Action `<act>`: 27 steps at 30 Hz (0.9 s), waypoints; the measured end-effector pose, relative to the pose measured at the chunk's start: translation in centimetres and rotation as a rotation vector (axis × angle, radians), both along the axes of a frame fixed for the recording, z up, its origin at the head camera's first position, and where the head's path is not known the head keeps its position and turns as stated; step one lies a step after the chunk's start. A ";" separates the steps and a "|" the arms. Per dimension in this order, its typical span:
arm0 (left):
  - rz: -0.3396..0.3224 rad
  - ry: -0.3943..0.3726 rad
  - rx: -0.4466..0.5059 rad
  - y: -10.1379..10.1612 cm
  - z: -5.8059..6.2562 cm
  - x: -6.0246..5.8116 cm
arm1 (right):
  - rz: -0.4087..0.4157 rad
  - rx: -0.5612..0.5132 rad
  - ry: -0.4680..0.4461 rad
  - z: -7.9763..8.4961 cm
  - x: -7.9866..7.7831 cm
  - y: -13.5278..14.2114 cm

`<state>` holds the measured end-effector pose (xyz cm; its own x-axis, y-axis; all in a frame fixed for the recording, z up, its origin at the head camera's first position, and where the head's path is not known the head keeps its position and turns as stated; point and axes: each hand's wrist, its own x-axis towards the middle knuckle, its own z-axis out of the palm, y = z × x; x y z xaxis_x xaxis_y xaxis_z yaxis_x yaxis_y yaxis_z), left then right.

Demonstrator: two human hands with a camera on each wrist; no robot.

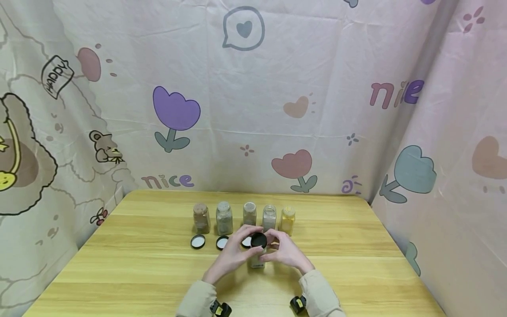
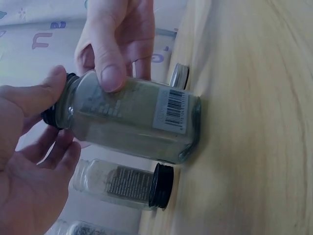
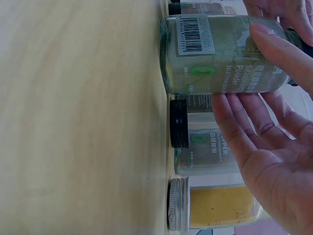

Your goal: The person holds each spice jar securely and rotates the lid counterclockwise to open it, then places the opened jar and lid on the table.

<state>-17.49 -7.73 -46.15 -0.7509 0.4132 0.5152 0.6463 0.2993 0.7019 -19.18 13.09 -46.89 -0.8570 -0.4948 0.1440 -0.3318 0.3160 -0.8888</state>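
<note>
In the head view a glass seasoning jar (image 1: 257, 263) of greyish powder stands upright between both hands, its black lid (image 1: 259, 240) on top. My left hand (image 1: 236, 250) pinches that lid between thumb and fingers, as the left wrist view shows. My right hand (image 1: 286, 252) grips the jar's body, thumb on one face and fingers on the opposite one. A printed barcode label (image 3: 195, 34) is low on the glass. The jar's base is right at the tabletop.
Behind stands a row of several lidless jars, from a brown one (image 1: 201, 219) to a yellow one (image 1: 288, 221). Loose lids lie before them, among them a black-rimmed lid (image 1: 197, 241) and a silver lid (image 3: 179, 204). A printed curtain (image 1: 222, 167) hangs behind the wooden table (image 1: 130, 246).
</note>
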 end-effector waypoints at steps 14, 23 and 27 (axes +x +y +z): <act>-0.160 -0.055 0.005 -0.5 0.2 -0.1 | 0.004 -0.002 0.013 -0.2 -0.1 0.0; 0.020 0.002 0.005 0.3 0.2 0.3 | 0.003 -0.012 -0.006 0.1 0.1 0.0; -0.093 -0.047 -0.019 -0.3 0.4 0.1 | -0.003 0.003 0.006 0.1 0.0 0.0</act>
<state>-17.34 -8.05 -45.72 -0.7319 0.4914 0.4720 0.6386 0.2531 0.7267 -19.15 13.13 -46.81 -0.8578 -0.4922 0.1480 -0.3362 0.3195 -0.8859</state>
